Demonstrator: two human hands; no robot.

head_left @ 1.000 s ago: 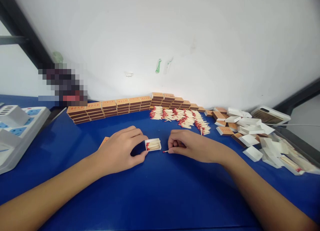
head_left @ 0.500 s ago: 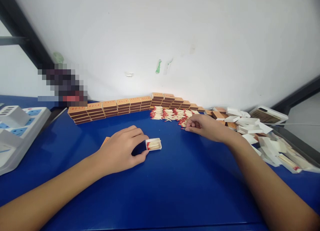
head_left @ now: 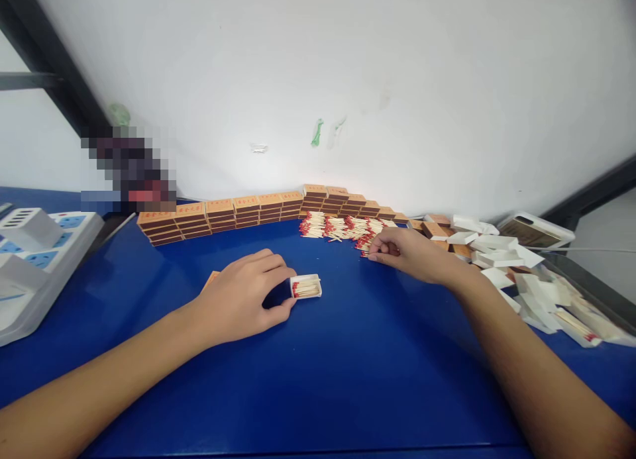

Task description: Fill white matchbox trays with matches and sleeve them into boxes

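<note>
A small white matchbox tray (head_left: 318, 288) lies on the blue table with red-tipped matches (head_left: 307, 287) inside. My left hand (head_left: 251, 297) grips its left end between thumb and fingers. Part of an orange matchbox (head_left: 211, 278) shows behind that hand, mostly hidden. At the near right end of a loose heap of matches (head_left: 340, 227), my right hand (head_left: 400, 250) has its fingertips pinched together. Whatever lies between those fingertips is too small to make out.
Stacked orange matchboxes (head_left: 221, 215) line the wall behind the matches. To the right is a jumble of white trays (head_left: 497, 247) and orange sleeves, with a phone-like object (head_left: 539, 230) behind. A white power strip (head_left: 47, 267) stands at left.
The whole view has shifted very slightly. Both hands keep their places: the left at the tray, the right at the match heap.
</note>
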